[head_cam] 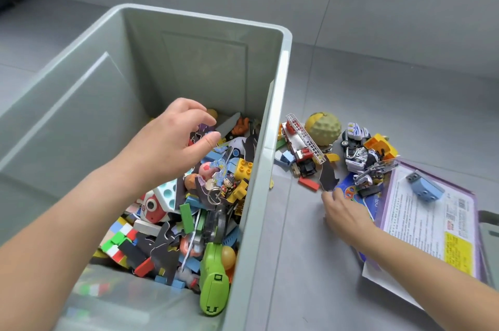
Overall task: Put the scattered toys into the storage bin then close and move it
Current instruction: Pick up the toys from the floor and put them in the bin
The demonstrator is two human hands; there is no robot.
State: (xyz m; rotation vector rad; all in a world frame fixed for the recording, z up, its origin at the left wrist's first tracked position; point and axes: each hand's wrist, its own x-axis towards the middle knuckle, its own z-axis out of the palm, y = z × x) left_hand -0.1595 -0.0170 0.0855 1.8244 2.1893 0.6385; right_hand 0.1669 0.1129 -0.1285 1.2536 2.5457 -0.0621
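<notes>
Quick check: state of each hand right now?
Left hand: open, empty, over the storage bin.
Right hand: on the floor toys, grip cannot be told.

storage bin point(280, 66) near wall cropped, right hand point(344, 212) fingertips hidden

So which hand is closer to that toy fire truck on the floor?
The right hand, on the floor just below the fire truck. The left hand is over the storage bin, beyond its wall.

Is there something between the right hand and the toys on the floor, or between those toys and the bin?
Nothing blocks the right hand; its fingertips are already at the dark puzzle piece beside the fire truck. Between the floor toys and the bin's inside stands only the bin's right wall, so toys must be lifted over its rim.
</notes>
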